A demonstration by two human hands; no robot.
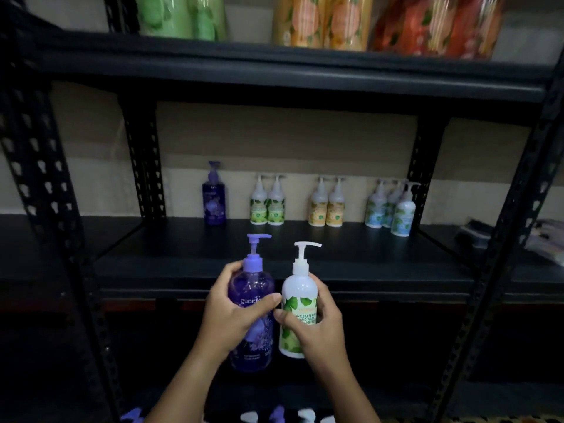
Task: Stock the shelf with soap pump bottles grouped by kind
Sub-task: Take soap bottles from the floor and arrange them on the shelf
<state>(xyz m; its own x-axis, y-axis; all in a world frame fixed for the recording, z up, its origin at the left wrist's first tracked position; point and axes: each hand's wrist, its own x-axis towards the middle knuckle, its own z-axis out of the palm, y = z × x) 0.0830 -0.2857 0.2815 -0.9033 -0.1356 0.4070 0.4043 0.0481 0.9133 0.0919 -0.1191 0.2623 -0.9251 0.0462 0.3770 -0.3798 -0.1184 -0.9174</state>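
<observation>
1. Pump tops (276,414) in purple and white poke up along the bottom edge, cut off, so their bottles cannot be seen.
2. Both hands are grasping: the left hand (232,319) wraps the purple bottle (251,315), the right hand (314,322) wraps the white green-leaf bottle (297,306). Both bottles stand upright, side by side, nearly touching, in front of the shelf (274,264).
3. Each bottle's group lies ahead and beyond: the lone purple one (214,198) at back left, nearer the left hand; the green-label pair (268,203) just right of it.
4. Farther right stand a yellow pair (328,206) and a blue-label cluster (392,209); their labels are too small to read.
</observation>
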